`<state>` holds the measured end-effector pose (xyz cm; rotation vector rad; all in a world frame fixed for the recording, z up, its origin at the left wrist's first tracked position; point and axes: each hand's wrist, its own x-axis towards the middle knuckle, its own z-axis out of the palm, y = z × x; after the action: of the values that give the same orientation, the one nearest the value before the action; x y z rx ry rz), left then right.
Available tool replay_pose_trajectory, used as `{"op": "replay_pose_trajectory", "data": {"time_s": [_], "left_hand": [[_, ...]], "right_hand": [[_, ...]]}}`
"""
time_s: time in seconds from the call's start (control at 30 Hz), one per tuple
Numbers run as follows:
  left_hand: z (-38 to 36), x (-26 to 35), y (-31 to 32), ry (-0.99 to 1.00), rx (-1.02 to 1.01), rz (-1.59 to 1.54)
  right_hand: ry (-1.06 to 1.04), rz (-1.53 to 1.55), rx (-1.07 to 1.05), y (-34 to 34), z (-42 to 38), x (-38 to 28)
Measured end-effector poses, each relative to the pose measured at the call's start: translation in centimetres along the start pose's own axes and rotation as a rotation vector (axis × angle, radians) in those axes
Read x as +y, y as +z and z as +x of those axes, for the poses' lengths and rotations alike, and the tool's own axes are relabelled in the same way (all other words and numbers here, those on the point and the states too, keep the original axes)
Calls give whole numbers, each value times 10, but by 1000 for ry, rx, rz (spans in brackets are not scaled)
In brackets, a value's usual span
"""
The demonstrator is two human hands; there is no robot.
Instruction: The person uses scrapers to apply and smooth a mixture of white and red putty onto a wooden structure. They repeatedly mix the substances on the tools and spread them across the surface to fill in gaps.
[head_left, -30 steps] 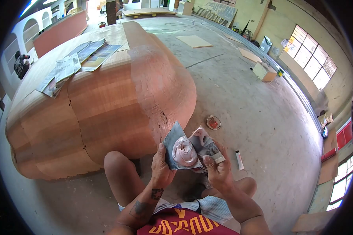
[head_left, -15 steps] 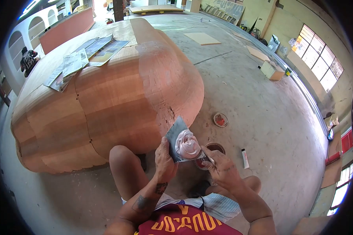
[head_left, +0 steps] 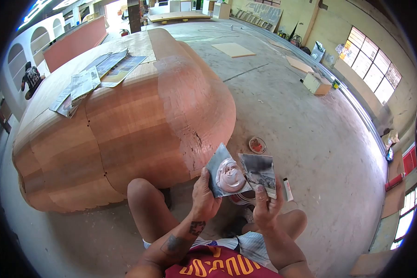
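Note:
My left hand (head_left: pixel 205 197) is closed on the edge of a thin flat grey plate (head_left: pixel 214 175), tilted with its face up. On that plate sits a thick swirl of pink putty (head_left: pixel 230 177). Pinched between thumb and fingers of my right hand (head_left: pixel 267 211) is a square flat spreader (head_left: pixel 259 166), its smeared face toward me and its lower left corner close to the putty plate. Below the plates, a can (head_left: pixel 242 199) shows in part, mostly covered by them. Ahead is a curved plywood form (head_left: pixel 125 129) with a pink putty-coated end (head_left: pixel 194 97) that has dark cracks.
Newspaper sheets (head_left: pixel 85 85) lie on top of the form. A round lid with red residue (head_left: pixel 257 145) and a white tube (head_left: pixel 288 190) rest on the concrete floor. Farther off are a box (head_left: pixel 316 84) and a flat board (head_left: pixel 234 50). Another person (head_left: pixel 31 79) is at far left.
My right hand has turned the spreader upright and moved it away from the putty, its face now showing. My left hand has shifted slightly right with the plate.

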<state>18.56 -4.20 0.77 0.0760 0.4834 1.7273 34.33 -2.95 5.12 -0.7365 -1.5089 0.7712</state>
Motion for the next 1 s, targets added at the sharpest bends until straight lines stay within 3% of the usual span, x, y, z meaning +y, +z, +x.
{"op": "replay_pose_trajectory", "data": {"time_s": [0.1, 0.2, 0.4, 0.5, 0.6, 0.7, 0.8, 1.0], "left_hand": [[0, -6, 1, -29, 21, -5], [2, -2, 6, 21, 16, 3], [10, 6, -5, 75, -6, 114], [9, 9, -7, 92, 26, 150], [10, 20, -15, 104, 62, 234], [12, 36, -15, 191, -29, 312], [18, 43, -35, 269, -41, 471], [18, 35, -41, 442, -65, 683]], "right_hand": [[-127, -194, -19, -1, -11, 13], [-44, -166, -136, -7, -7, 8], [-160, -291, -282, -8, 2, -2], [-10, -312, -353, -13, -2, -7], [128, -466, -574, -30, -8, 6], [552, -296, -501, -54, -21, 30], [826, 435, -140, -65, -26, 34], [960, 753, -49, -31, -47, 34]]}}
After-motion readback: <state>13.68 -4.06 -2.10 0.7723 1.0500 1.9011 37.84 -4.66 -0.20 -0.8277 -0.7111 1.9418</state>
